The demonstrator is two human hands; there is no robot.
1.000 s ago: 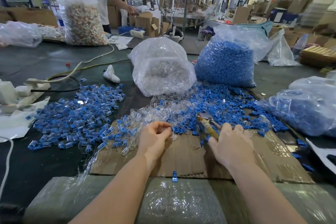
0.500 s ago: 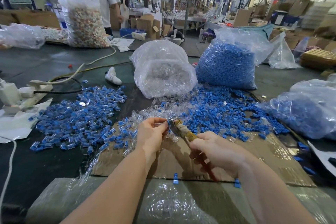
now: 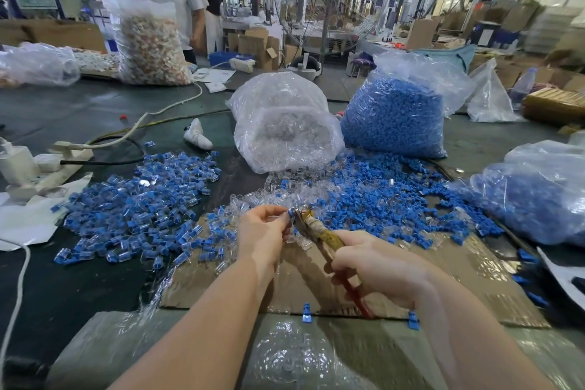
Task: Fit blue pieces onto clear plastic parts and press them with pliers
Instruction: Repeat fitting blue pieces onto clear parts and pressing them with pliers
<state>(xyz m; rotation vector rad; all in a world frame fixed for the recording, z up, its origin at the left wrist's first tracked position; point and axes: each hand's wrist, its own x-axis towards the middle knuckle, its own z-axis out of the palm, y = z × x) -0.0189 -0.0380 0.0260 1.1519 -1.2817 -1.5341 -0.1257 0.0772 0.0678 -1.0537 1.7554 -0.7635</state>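
The dark surface (image 3: 79, 123) is carrying everything, with a flattened cardboard sheet (image 3: 459, 282) lying at its near edge. Toward the far middle, a bag of clear plastic parts (image 3: 285, 127) is sitting just beside a bag of blue pieces (image 3: 395, 117), and a third bag of blue pieces (image 3: 538, 190) is lying at the right edge. A pile of assembled blue-and-clear parts (image 3: 136, 209) is spreading over the left side; loose blue pieces (image 3: 380, 196) are scattering in front of the two middle bags. Above the cardboard, the right hand (image 3: 373, 266) is gripping the pliers (image 3: 319, 231), fingers curled round the handles, with the tool's nose pointing left. The left hand (image 3: 262, 231) is holding a small part (image 3: 289, 215) at the plier tips, fingers pinching it; the part is too small to make out clearly. Two stray blue pieces (image 3: 306, 317) are lying at the cardboard's near edge.
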